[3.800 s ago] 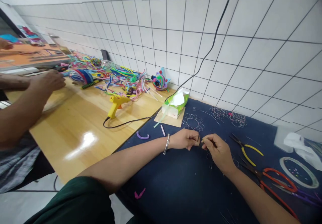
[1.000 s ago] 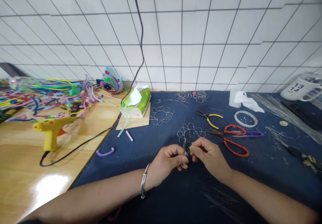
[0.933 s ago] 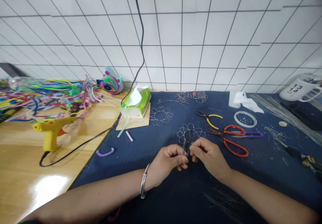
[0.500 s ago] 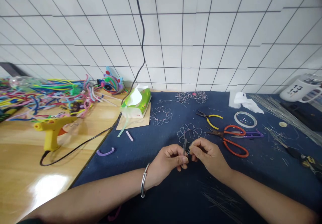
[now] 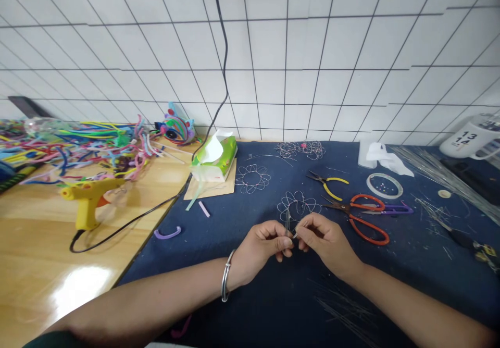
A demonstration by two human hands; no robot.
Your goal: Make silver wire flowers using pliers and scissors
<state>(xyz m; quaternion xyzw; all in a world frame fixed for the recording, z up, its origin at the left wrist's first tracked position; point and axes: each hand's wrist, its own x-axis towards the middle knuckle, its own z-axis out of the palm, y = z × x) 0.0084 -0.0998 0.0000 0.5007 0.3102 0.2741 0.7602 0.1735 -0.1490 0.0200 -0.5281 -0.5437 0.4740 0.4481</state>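
A white tiled wall [image 5: 265, 46] rises behind a wooden tabletop [image 5: 128, 244] and a dark blue cover [image 5: 226, 212]. Over the cover the two hands meet almost fingertip to fingertip: the left hand [image 5: 269, 241] grips a slim upright bundle of wire [image 5: 288, 222], while the right hand [image 5: 326, 241] pinches thin pieces [image 5: 304, 225] between thumb and fingers. Both are now occupied, so the fine handling appears to sit at the fingertips, without a tool. Among the containers, the white mug [image 5: 463, 139] stands at the far right, its contents hidden; the green tissue pack [image 5: 227, 155] has a white tissue sticking out of its top. The yellow glue gun [image 5: 86, 202] lies on the wood; the red-handled scissors [image 5: 350, 213] and yellow-handled pliers [image 5: 325, 182] lie unheld beyond the right hand. A looped wire flower [image 5: 287, 203] lies just beyond the fingers; whether the bundle touches it cannot be told. Farther back, the shallow round dish [image 5: 385, 197] contains a few tiny beads [image 5: 383, 187].
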